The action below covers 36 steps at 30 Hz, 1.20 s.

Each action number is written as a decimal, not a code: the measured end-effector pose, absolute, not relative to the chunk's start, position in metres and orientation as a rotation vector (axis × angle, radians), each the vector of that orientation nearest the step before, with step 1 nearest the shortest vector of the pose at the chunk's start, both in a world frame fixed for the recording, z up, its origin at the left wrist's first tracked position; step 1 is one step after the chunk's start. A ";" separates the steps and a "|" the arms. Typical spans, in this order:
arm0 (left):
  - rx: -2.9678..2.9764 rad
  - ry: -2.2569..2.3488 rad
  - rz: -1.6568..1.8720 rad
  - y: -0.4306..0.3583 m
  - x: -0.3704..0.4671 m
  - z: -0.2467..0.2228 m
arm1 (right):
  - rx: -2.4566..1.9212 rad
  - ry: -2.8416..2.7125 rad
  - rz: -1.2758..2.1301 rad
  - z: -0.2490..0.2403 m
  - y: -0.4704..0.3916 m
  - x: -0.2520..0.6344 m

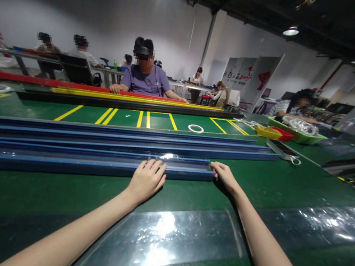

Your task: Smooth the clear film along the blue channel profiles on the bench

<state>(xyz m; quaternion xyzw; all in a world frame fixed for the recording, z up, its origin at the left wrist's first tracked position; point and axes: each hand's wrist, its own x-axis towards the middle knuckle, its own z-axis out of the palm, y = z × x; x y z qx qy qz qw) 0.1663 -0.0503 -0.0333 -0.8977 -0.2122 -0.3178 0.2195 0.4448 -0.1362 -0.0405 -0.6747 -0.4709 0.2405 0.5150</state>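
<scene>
A long blue plastic channel (187, 173) lies across the green table in front of me, with shiny clear film (168, 156) along its inside. My left hand (148, 179) rests over the channel's near wall, fingers stretched across the edge; its thumb is hidden. At the channel's right end, the fingertips of my right hand (225, 176) pinch the end; whether film is also between them I cannot make out. More blue channels (243, 152) lie parallel just behind.
Clear plastic sheets (180, 232) lie nearer me and to the right. A phone (282, 150), a white ring (195, 128) and a green basket (307, 137) of coiled strips stand beyond. Red, yellow and black strips (135, 101) lie before a person (148, 77) across the table.
</scene>
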 end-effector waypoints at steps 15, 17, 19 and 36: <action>-2.494 -0.574 -0.916 -0.047 0.167 -0.035 | -1.653 -1.120 0.611 -0.041 -0.137 0.450; -2.495 -0.573 -0.905 -0.047 0.167 -0.036 | -1.652 -1.127 0.620 -0.041 -0.138 0.452; -2.499 -0.574 -0.889 -0.047 0.167 -0.036 | -1.654 -1.129 0.621 -0.041 -0.138 0.454; -2.542 -0.583 -0.817 -0.043 0.169 -0.037 | -1.720 -1.137 0.560 -0.043 -0.136 0.454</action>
